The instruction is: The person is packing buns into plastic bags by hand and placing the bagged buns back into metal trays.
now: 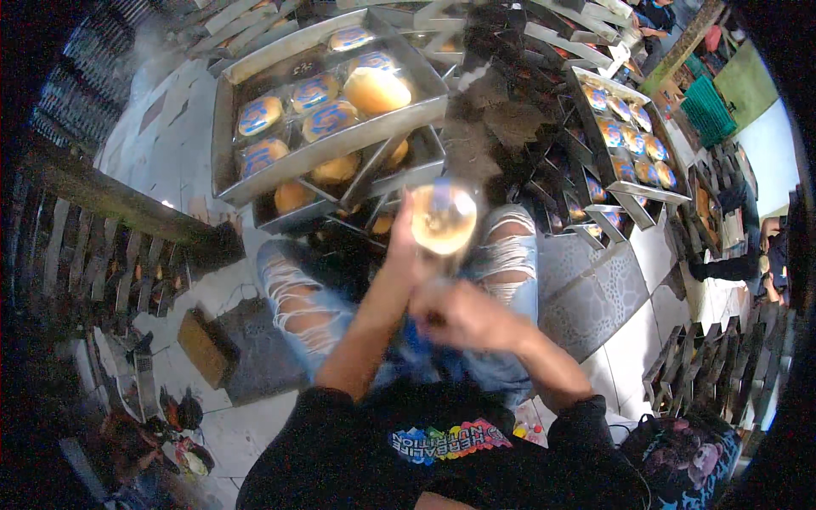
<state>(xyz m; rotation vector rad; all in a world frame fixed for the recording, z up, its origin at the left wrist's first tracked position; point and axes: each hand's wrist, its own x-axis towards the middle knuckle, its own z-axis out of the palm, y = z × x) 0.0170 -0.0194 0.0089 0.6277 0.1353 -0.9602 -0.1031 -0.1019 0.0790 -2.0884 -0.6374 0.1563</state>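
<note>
My left hand (404,242) holds a round bun (442,225) inside a clear bag with blue print, above my lap. My right hand (455,314) is just below the bag, its fingers blurred by motion, so what they hold is unclear. Ahead, a metal tray (327,153) holds several bagged buns (327,123) and a bare-looking golden bun (378,92) at its right. It rests on more trays (391,183) with buns inside.
Another tray of bagged buns (629,136) tops a stack at right. Stacked metal trays (697,382) line both sides. A brown block (208,344) lies left, a backpack (680,463) lower right. Other people (650,17) work at the top and right; a green crate (710,110) stands behind.
</note>
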